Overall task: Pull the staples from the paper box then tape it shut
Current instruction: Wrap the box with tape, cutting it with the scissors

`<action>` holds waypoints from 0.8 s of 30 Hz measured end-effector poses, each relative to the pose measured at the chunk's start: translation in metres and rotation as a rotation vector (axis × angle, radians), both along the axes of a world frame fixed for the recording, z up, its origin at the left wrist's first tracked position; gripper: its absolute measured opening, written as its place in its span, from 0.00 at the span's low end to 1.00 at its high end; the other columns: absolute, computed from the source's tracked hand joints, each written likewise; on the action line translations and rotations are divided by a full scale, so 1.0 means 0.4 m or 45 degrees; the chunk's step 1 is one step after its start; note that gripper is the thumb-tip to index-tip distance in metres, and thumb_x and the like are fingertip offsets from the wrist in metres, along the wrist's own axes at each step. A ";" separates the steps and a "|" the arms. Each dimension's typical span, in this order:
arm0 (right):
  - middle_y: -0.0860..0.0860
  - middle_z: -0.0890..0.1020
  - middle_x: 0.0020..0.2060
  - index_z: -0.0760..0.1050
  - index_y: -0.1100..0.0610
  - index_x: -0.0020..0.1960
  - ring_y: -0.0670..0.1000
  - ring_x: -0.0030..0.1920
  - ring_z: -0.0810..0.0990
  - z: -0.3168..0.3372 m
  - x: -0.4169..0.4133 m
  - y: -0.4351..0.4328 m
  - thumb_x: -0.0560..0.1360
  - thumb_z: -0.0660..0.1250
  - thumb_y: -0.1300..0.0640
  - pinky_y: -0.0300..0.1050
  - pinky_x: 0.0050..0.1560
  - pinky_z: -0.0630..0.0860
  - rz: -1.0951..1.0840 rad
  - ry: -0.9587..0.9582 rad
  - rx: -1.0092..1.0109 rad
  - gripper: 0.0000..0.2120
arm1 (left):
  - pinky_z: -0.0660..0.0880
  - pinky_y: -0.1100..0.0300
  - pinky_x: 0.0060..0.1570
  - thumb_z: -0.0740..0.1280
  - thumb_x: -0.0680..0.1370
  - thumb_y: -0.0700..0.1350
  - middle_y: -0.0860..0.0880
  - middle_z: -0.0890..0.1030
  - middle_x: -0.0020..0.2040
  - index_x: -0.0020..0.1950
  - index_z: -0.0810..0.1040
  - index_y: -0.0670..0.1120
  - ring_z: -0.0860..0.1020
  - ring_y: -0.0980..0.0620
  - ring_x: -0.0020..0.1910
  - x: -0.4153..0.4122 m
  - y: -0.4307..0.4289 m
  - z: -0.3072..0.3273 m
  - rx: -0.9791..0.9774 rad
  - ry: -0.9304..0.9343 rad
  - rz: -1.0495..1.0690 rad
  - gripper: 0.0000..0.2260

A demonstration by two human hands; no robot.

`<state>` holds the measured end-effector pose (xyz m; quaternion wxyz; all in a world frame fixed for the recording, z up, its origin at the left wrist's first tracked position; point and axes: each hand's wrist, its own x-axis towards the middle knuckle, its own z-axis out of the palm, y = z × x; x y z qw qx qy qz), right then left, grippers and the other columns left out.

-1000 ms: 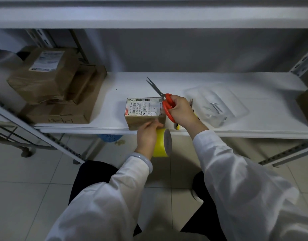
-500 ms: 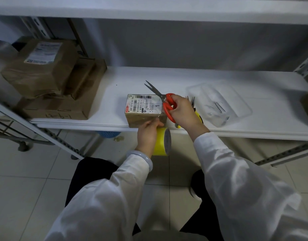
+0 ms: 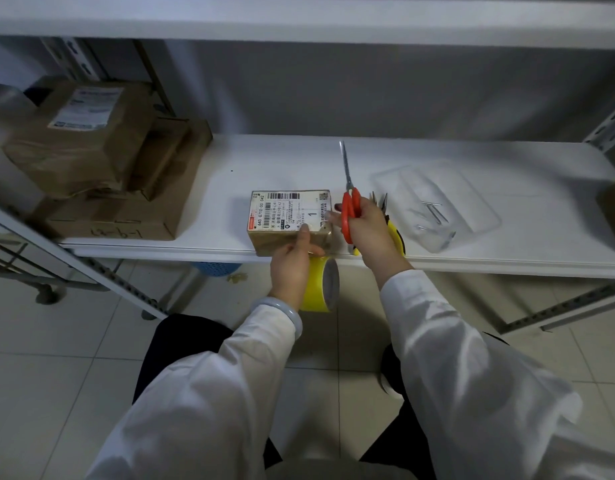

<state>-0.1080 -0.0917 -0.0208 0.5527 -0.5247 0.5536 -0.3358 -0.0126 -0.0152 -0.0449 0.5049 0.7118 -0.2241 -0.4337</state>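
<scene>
A small brown paper box with a white shipping label on top sits at the front edge of the white shelf. My left hand holds a yellow tape roll just below the shelf edge, its thumb pressed on the box's front top edge. My right hand grips red-handled scissors right of the box, blades closed and pointing away from me. Yellow-handled pliers lie mostly hidden behind that hand.
A clear plastic tray holding a few pulled staples sits right of the hands. Stacked brown cartons fill the shelf's left end. Another carton edge shows at far right. A blue basket stands on the tiled floor below.
The scissors swung from pointing up-left over the box to pointing straight away, blades now closed. My left hand and the tape roll stayed in place.
</scene>
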 end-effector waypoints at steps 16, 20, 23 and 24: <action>0.51 0.82 0.41 0.78 0.62 0.54 0.57 0.46 0.83 -0.020 0.004 0.010 0.62 0.79 0.63 0.52 0.55 0.79 0.362 0.144 -0.295 0.21 | 0.67 0.57 0.60 0.54 0.79 0.61 0.44 0.78 0.59 0.61 0.76 0.45 0.75 0.45 0.61 0.032 -0.012 -0.011 0.038 -0.081 -0.016 0.23; 0.41 0.78 0.38 0.77 0.55 0.50 0.45 0.43 0.78 -0.032 0.013 0.017 0.66 0.76 0.62 0.39 0.50 0.76 0.322 0.220 -0.425 0.15 | 0.64 0.58 0.60 0.53 0.79 0.60 0.44 0.76 0.62 0.61 0.73 0.47 0.72 0.45 0.64 0.045 -0.006 -0.002 0.052 -0.072 -0.055 0.21; 0.39 0.76 0.37 0.77 0.54 0.50 0.40 0.40 0.75 -0.033 0.016 0.016 0.69 0.73 0.62 0.38 0.47 0.72 0.306 0.269 -0.488 0.11 | 0.67 0.59 0.59 0.60 0.79 0.55 0.46 0.78 0.59 0.61 0.76 0.44 0.74 0.47 0.62 0.052 0.004 -0.008 0.015 -0.110 -0.259 0.19; 0.37 0.75 0.36 0.76 0.51 0.48 0.39 0.39 0.75 -0.034 0.017 0.015 0.69 0.73 0.61 0.38 0.46 0.71 0.308 0.304 -0.497 0.11 | 0.68 0.59 0.57 0.63 0.78 0.52 0.47 0.79 0.55 0.59 0.77 0.44 0.76 0.48 0.60 0.052 0.007 -0.010 0.000 -0.120 -0.314 0.16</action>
